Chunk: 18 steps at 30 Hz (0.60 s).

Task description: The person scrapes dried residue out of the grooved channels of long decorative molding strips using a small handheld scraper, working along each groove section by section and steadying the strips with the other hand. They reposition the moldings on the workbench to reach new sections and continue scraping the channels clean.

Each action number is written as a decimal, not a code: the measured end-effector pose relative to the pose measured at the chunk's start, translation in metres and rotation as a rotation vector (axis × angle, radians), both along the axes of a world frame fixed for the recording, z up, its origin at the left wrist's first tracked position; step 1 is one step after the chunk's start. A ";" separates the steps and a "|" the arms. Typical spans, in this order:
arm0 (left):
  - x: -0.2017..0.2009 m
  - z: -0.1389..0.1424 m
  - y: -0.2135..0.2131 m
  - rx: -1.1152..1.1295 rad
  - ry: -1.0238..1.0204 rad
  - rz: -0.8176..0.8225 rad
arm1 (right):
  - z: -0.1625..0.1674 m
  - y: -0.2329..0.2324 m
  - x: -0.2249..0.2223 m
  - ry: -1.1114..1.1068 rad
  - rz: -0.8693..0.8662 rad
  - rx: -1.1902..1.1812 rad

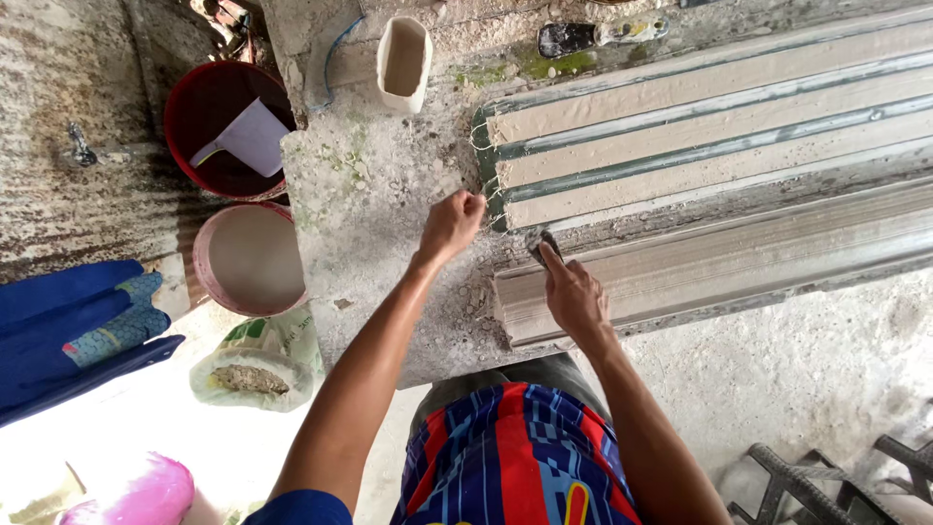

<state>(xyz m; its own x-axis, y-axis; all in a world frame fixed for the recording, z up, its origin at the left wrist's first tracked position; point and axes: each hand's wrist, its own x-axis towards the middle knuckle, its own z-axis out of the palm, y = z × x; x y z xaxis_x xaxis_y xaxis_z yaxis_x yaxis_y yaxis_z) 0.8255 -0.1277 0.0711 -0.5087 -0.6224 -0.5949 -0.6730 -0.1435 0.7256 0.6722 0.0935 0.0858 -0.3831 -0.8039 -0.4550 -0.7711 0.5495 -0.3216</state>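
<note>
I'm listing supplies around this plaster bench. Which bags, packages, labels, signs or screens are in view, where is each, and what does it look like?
Open white plastic sack with green print: on the floor at the bench's near left corner, rolled down, greyish powder inside.
Pink plastic bag: bottom left corner, shiny, crumpled.
White paper sheet: in the dark red bucket left of the bench; whether it is a label cannot be told.
No signs or screens show.

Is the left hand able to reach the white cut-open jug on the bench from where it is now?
Probably yes: the left hand is over the bench, and only bare surface lies before the jug.
</note>
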 end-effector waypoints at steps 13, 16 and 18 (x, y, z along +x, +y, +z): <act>-0.055 0.026 -0.016 -0.177 -0.085 -0.402 | 0.004 -0.006 -0.008 0.060 0.293 -0.219; -0.068 0.036 -0.022 -0.206 -0.150 -0.433 | 0.007 -0.010 -0.014 0.053 0.340 -0.267; -0.073 0.044 -0.024 -0.184 -0.204 -0.449 | 0.007 -0.011 -0.018 0.063 0.368 -0.280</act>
<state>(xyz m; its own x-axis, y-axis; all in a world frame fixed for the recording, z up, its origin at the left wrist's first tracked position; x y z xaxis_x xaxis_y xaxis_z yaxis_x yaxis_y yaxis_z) 0.7521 -0.1521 0.1150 -0.6348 -0.4732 -0.6109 -0.7690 0.3092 0.5595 0.6540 0.0824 0.0923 -0.0692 -0.9802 -0.1858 -0.9213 0.1342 -0.3651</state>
